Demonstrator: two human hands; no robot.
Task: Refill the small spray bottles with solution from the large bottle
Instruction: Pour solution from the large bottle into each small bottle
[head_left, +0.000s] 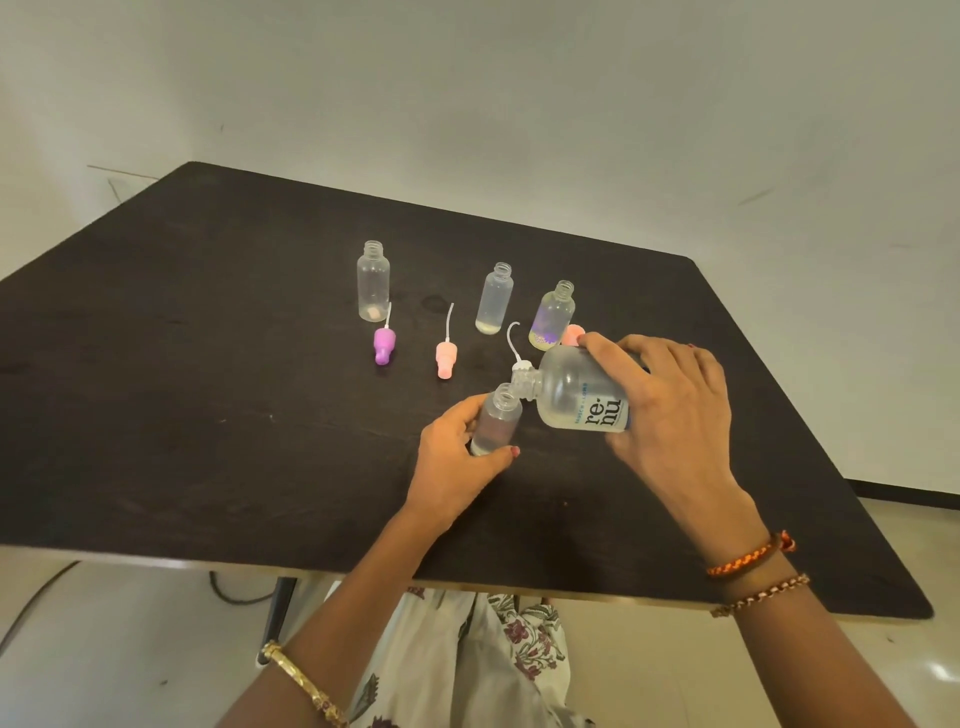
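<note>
Toward the table's (208, 415) near edge, left hand (457, 457) grips the uncapped small spray bottle (497, 423), right hand (670, 410) grips the tipped renu bottle (576, 389), mouths almost touching; best to steady the base, pour slowly, stop below the neck.

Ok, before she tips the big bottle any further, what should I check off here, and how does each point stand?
1. Left hand grips the small bottle: ok.
2. Small bottle uncapped, mouth open: ok.
3. Right hand holds the big bottle, tipped on its side: ok.
4. Big bottle's neck over the small bottle's mouth: ok, they look to meet, though exact alignment cannot be told.
5. Liquid flowing now: cannot tell.
6. Pour path clear of the purple sprayer, pink sprayer and three open bottles standing on the table: ok.
</note>
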